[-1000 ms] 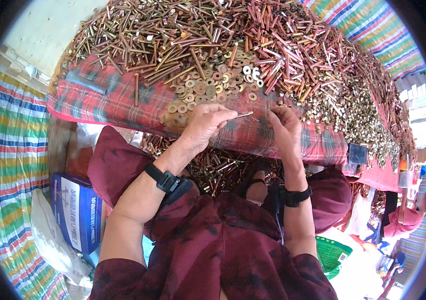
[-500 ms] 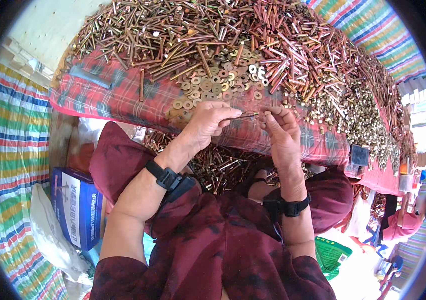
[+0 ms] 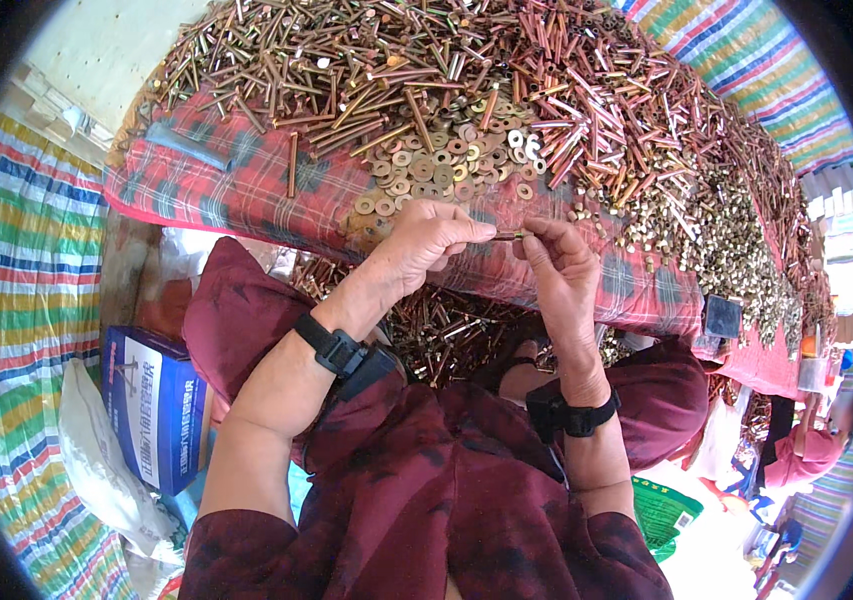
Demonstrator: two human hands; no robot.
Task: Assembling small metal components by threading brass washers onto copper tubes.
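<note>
My left hand (image 3: 431, 243) is closed in a pinch, holding a thin metal bolt (image 3: 507, 237) that points right. The thumb and fingers of my right hand (image 3: 568, 270) are pinched together at the bolt's right end. Any small part between those fingertips is too hidden to make out. Both hands hover above the near edge of a table covered in red plaid cloth (image 3: 246, 195). Just beyond my left hand lie loose flat washers (image 3: 443, 165). A heap of small brass-coloured nuts (image 3: 716, 215) spreads to the right of my right hand.
Large heaps of long bolts (image 3: 346, 65) cover the far table. One bolt (image 3: 293, 165) lies apart on the cloth. A small dark box (image 3: 721, 316) sits at the table's right edge. More bolts (image 3: 441, 335) lie below, between my knees. A blue carton (image 3: 156, 410) stands left; a person (image 3: 804, 455) is far right.
My hands have come slightly closer together, and my right fingertips now meet the bolt's end. The view has shifted a little, so the table appears slightly to the right.
</note>
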